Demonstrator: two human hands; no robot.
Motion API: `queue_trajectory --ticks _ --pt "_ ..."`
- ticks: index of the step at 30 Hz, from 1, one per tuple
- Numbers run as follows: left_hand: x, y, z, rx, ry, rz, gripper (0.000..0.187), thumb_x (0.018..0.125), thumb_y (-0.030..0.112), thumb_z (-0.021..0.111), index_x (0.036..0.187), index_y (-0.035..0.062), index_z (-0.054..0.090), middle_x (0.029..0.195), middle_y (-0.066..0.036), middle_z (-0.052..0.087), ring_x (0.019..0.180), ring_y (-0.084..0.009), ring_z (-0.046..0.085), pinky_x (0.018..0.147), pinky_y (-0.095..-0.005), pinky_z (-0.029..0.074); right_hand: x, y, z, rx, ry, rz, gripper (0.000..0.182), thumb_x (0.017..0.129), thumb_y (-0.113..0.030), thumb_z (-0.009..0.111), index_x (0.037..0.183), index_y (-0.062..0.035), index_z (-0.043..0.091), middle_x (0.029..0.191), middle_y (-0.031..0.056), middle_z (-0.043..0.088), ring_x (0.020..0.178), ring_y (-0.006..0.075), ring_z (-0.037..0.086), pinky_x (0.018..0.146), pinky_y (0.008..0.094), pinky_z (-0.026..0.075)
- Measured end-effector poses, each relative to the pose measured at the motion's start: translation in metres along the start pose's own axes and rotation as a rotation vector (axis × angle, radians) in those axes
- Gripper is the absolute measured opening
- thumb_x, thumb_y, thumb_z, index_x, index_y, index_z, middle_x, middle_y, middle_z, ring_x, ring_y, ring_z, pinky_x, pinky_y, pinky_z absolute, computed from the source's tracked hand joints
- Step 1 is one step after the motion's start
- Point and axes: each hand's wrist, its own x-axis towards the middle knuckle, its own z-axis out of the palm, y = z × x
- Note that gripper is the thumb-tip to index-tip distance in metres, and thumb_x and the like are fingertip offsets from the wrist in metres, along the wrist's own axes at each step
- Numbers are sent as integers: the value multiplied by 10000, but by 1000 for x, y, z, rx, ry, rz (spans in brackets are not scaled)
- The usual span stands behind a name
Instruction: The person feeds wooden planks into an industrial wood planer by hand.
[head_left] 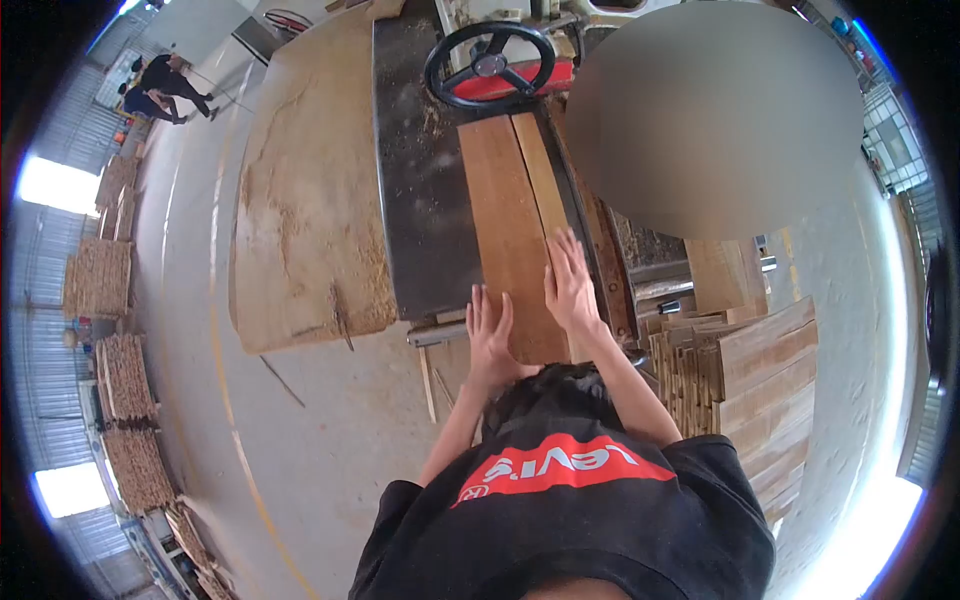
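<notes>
A wide reddish-brown wooden board [505, 210] lies lengthwise on the dark metal machine table [425, 200]. Along its right side runs a narrower, lighter wood strip [543, 180], with a thin dark gap between the two. My left hand [490, 335] rests at the near left edge of the wide board, fingers stretched forward and thumb apart. Farther forward, my right hand [572, 285] lies flat over the right side, its extended fingers touching the strip near the gap. The near end of the board is partly hidden by dark hair.
A black handwheel [490, 65] stands at the table's far end. To the left is a large dusty plywood sheet [310, 190]; at right, stacked boards [765, 370] stand near the machine. A grey blur hides the upper right. Two people [165, 90] are far left, beyond wood piles [100, 275].
</notes>
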Motion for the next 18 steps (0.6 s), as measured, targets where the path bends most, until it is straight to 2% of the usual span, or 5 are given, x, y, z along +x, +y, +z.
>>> queue_trajectory --ticks 3,10,13,17,18 --pt "13 8 11 -37 3 41 1463 486 569 1009 1672 -7 374 1714 -415 247 1645 -567 168 1296 -669 203 -1 -7 -5 182 -85 50 528 1043 -73 626 1543 45 502 1640 296 477 1571 485 391 1321 551 322" --pt "58 -2 13 14 -22 38 1405 513 589 989 1630 -42 416 1667 -447 294 1615 -582 231 1279 -674 246 1 -3 -19 196 -90 76 544 1028 -41 633 1549 34 492 1643 269 491 1555 467 428 1300 552 359" --pt "102 -21 8 59 7 51 1389 516 598 993 1620 -34 436 1648 -457 317 1607 -585 248 1271 -675 258 6 -6 -22 184 -103 100 540 1025 -39 636 1542 38 501 1632 273 502 1547 466 441 1297 544 364" --pt "175 -42 -10 150 -105 -36 1386 512 623 990 1614 -21 449 1635 -447 351 1607 -570 262 1279 -667 250 16 -17 -30 255 -140 235 568 1033 -56 633 1571 47 483 1646 267 491 1549 445 448 1304 500 357" --pt "191 -46 -13 191 -63 -54 1398 492 638 991 1610 -11 458 1618 -435 389 1626 -537 243 1289 -666 231 18 -20 -34 231 -165 224 600 1029 -59 631 1594 45 459 1659 271 474 1559 447 433 1306 506 348"
